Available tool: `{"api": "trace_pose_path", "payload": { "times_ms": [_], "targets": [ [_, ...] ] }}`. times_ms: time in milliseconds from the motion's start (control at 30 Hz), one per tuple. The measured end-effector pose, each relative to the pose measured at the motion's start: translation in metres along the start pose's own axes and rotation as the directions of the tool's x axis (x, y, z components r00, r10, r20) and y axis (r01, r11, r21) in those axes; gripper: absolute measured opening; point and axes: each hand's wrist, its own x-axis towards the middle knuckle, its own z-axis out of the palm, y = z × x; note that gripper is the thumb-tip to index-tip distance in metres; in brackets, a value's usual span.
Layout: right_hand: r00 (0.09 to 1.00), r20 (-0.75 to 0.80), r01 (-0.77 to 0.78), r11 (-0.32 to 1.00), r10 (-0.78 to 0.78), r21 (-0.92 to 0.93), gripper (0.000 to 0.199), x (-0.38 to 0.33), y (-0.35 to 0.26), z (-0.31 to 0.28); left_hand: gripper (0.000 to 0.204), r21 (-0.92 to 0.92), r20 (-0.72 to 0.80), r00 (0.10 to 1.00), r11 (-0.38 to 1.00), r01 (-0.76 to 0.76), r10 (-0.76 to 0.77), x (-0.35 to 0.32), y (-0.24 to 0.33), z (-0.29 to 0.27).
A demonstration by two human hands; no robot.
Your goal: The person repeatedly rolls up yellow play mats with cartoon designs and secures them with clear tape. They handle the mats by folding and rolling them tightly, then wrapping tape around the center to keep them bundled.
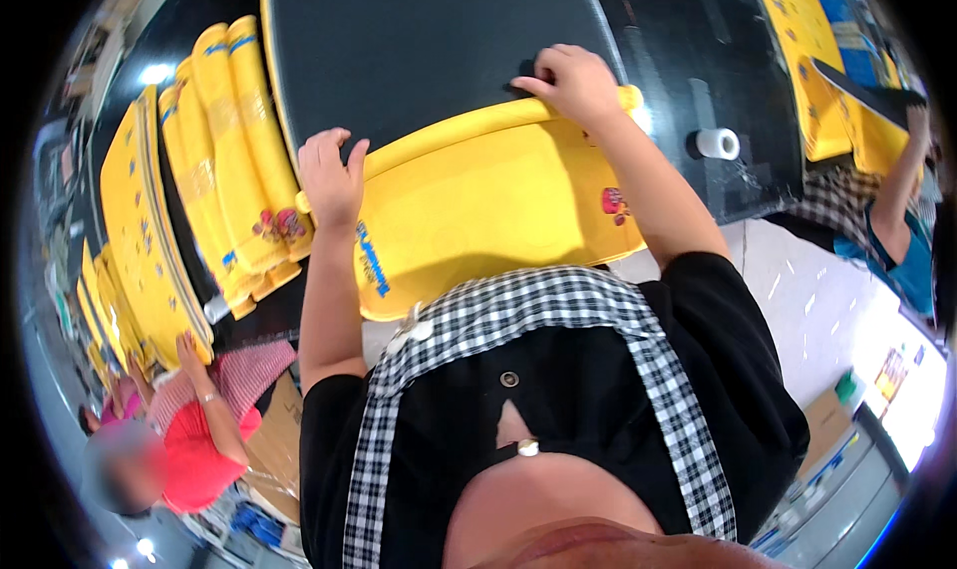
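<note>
A yellow mat [478,215] with printed figures lies at the table's near edge, its near part reaching down to my apron. Along its far side runs a rolled yellow edge [454,131]. At the left end of this roll is my left hand [334,175], fingers bent and thumb spread away. Over the right end, my right hand [578,83] has curled fingers and a thumb pointing left. Neither hand visibly grips anything; their palms are hidden. Beyond the roll spreads a flat black sheet [429,46] with a yellow strip along its left edge.
Several rolled yellow mats [229,141] lie to the left, beside a stack of flat yellow mats [145,220]. A white tape roll [718,143] sits on the dark table at right. Co-workers stand at far left and far right, near more yellow mats [807,71].
</note>
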Motion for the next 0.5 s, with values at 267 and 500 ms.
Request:
{"api": "trace_pose_path", "payload": {
  "times_ms": [267, 500],
  "targets": [
    [0.945, -0.319, 0.033, 0.99, -0.076, -0.138, 0.026, -0.02, -0.012, 0.017, 0.03, -0.057, 0.283, 0.945, 0.986, -0.157, 0.167, 0.023, 0.027, 0.012],
    [0.984, -0.175, -0.027, 0.996, 0.011, -0.089, 0.029, 0.03, -0.009, 0.02, 0.031, 0.043, 0.183, 0.97, 0.984, -0.17, 0.16, 0.069, 0.025, 0.021]
  ]
}}
